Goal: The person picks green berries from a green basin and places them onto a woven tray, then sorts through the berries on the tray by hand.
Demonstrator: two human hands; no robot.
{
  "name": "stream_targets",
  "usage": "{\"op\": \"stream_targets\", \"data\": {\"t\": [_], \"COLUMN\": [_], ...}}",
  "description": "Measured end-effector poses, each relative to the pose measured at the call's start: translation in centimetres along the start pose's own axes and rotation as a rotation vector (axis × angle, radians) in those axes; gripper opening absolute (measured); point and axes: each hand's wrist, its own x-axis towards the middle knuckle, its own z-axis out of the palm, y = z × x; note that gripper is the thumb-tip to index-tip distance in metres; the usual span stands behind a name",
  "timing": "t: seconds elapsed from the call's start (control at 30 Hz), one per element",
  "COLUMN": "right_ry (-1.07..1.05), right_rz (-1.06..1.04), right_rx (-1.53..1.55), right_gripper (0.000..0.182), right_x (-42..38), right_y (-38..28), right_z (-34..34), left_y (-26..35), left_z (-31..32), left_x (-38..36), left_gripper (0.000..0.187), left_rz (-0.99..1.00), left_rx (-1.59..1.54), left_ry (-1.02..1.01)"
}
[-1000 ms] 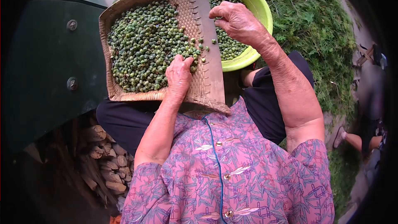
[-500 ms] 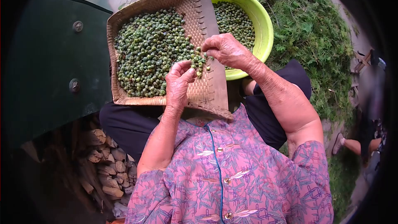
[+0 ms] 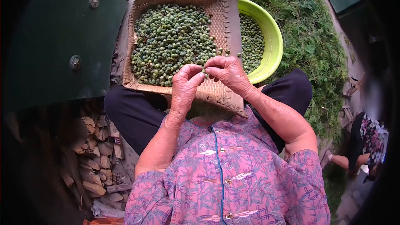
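A woven basket tray rests across my lap with a heap of small green round fruits on it. Over its near right part my two hands meet. My left hand pinches at a small green fruit between thumb and finger. My right hand touches the same fruit from the other side, fingertips pressed together. Several loose fruits lie just beyond my right hand. A lime-green basin, partly under the tray's right edge, holds more green fruits.
Cut green foliage covers the ground on the right. A dark green metal panel stands at the left, above stacked firewood. Another person is partly visible at the far right.
My right hand has moved from the tray's right edge down and toward my left hand, and their fingertips now meet. The view has shifted, so the tray appears farther right.
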Motion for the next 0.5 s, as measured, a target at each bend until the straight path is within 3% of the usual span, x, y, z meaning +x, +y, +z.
{"op": "stream_targets", "data": {"t": [0.2, 0.33, 0.4, 0.47, 0.5], "right_ry": [0.065, 0.035, 0.021, -0.016, -0.069], "right_rz": [0.123, 0.172, 0.167, -0.212, -0.099], "right_rx": [0.256, 0.302, 0.212, -0.234, -0.226], "right_gripper": [0.011, 0.010, 0.009, 0.010, 0.013], "right_x": [-2.0, -3.5, -4.4, -5.2, -5.6], "right_y": [-0.4, -0.2, -0.5, -0.4, -0.5], "right_z": [4.5, 5.8, 6.1, 6.5, 6.7], "left_y": [0.4, -0.4, -0.3, -0.6, -0.7], "left_z": [-3.4, -5.7, -6.2, -6.5, -6.4], "left_x": [-2.0, -2.5, -2.9, -2.7, -2.6], "left_gripper": [0.018, 0.023, 0.024, 0.025, 0.025], "left_rz": [-0.065, -0.260, -0.319, -0.327, -0.288], "left_rx": [0.033, -0.260, -0.370, -0.372, -0.344], "left_ry": [-0.029, -0.013, -0.017, -0.022, 0.005]}}
